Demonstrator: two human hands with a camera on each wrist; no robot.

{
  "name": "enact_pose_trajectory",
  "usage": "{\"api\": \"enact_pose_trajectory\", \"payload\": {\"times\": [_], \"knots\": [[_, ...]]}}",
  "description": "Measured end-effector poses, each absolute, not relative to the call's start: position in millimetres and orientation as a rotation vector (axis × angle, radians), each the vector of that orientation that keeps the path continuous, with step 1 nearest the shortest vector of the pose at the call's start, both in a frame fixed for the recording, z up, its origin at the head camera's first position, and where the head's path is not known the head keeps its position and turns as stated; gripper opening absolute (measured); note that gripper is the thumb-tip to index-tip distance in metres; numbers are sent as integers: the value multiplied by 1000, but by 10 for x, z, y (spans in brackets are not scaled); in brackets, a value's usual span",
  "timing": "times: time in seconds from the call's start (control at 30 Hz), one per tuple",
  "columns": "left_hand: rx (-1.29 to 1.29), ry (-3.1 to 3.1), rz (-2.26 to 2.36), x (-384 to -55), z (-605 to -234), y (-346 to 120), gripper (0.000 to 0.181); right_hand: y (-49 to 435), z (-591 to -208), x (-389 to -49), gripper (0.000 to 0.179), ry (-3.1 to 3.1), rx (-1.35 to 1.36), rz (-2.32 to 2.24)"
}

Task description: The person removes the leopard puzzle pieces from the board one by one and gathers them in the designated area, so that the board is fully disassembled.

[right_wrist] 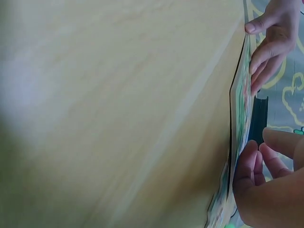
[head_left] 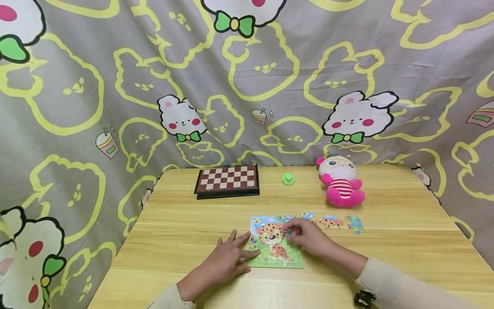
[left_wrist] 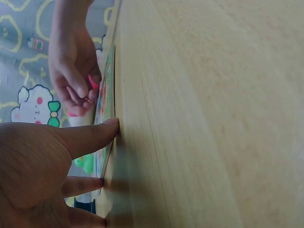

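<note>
A jigsaw puzzle board (head_left: 283,260) with a spotted leopard cub lies flat on the table. My left hand (head_left: 227,262) rests at its left side, fingers spread and fairly straight, with fingertips on the board's edge. Over the board's upper right part is my right hand (head_left: 308,237), its fingers loosely bent and the tips right at the puzzle surface. In the right wrist view, the thumb and fingers of the right hand (right_wrist: 270,183) stand slightly apart with nothing visible between them. Loose puzzle pieces (head_left: 331,222) lie beyond the right hand, partly hidden by it.
A folded chessboard (head_left: 227,179) lies at the back left of the wooden table (head_left: 162,240). Behind the puzzle sits a small green duck toy (head_left: 287,179). At the back right is a pink and white panda plush (head_left: 341,184). A patterned curtain (head_left: 247,86) hangs behind the table.
</note>
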State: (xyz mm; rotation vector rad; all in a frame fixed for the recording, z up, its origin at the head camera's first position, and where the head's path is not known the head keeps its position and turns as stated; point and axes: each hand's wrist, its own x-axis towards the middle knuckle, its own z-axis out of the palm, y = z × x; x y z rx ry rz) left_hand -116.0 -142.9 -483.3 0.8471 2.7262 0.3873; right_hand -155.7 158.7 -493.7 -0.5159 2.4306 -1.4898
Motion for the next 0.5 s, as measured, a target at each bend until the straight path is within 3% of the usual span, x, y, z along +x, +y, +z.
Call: {"api": "enact_pose_trajectory", "payload": {"times": [0.5], "knots": [[849,2726,396,-1169,-4838,-1427,46,1337,-4949,-1544,41,2491,-550,-1432]]}}
